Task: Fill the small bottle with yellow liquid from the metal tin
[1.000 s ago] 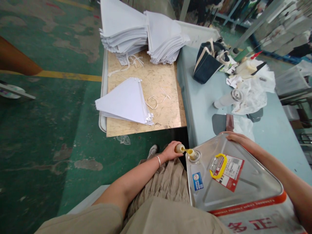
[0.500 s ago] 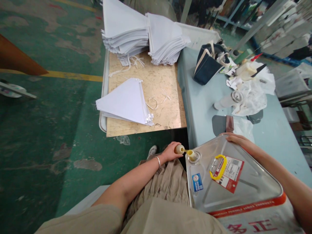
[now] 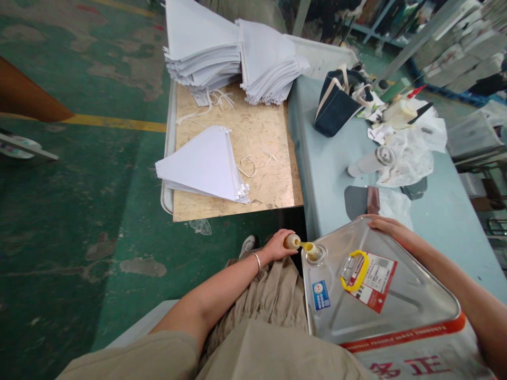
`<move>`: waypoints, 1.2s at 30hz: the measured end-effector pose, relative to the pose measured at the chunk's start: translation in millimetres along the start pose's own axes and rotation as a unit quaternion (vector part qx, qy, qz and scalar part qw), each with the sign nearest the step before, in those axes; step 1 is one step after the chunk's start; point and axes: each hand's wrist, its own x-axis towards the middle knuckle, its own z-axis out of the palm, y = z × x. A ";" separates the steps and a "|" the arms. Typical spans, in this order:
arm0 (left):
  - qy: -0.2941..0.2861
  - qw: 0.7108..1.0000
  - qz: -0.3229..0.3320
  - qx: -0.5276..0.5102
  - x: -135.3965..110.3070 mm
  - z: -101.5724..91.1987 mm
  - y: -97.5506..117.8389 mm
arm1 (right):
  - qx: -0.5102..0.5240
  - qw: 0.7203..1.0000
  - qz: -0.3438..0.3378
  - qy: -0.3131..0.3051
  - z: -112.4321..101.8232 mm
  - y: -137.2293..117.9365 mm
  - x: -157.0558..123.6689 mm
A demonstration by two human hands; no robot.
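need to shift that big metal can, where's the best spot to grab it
Grip the yellow handle in the middle of the metal can's top face, coming from above. It arches clear of the flat top, which is tilted toward the spout. The right hand rests on the far edge; the left hand holds a small bottle.

Ahead of the hands, stacks of white triangular sheets (image 3: 206, 163) lie on a plywood board (image 3: 261, 132). A navy tote bag (image 3: 336, 103) stands farther right, beside crumpled plastic (image 3: 407, 158).

Glossy metal can (image 3: 396, 311), matt wooden board (image 3: 259, 132), rough painted floor (image 3: 79, 211), cloth tote (image 3: 336, 105).
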 end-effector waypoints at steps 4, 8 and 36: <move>0.000 1.000 0.005 0.000 -0.6 -0.6 1.6 | -0.007 1.000 -0.009 0.006 0.9 -1.4 -2.6; -0.001 1.000 0.008 0.003 -1.1 -0.6 1.2 | -0.020 1.000 -0.014 0.013 1.2 -1.6 -3.1; 0.034 0.999 0.017 -0.030 -6.1 15.7 18.8 | -0.028 0.998 -0.044 -0.045 -28.0 4.2 -4.9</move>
